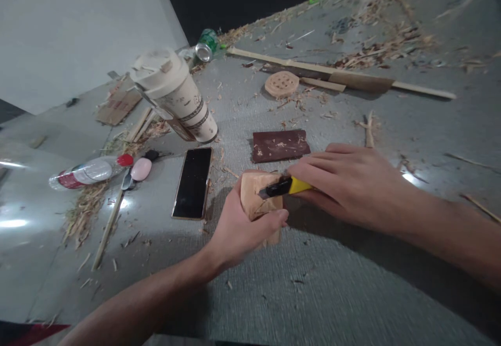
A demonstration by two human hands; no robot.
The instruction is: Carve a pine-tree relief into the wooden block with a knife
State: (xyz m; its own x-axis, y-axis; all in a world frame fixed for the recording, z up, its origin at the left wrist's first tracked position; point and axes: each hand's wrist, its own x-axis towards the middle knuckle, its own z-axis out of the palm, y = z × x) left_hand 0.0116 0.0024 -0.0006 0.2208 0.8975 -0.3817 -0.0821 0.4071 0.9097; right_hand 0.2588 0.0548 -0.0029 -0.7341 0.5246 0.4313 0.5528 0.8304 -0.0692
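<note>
My left hand (pixel 245 226) is closed around a pale block of wood (pixel 254 187) with cut faces, its thumb across the near side. In my right hand (pixel 344 179) is a yellow and black utility knife (pixel 299 185), gripped by its handle. The knife's tip rests on or just over the block's upper face; contact is hard to tell. Just beyond the block lies a dark red-brown rectangular sheet (pixel 279 146), dusted with small shavings. A phone (pixel 192 183) with a dark screen lies left of my left hand.
A lidded paper cup (pixel 178 93) stands behind the phone. A plastic bottle (pixel 88 173) lies at left near a pink oval item (pixel 141 169). Farther back are a green can (pixel 206 45), a round carved wooden disc (pixel 282 84) and long wood strips (pixel 344 73). Shavings (pixel 84 213) litter the table.
</note>
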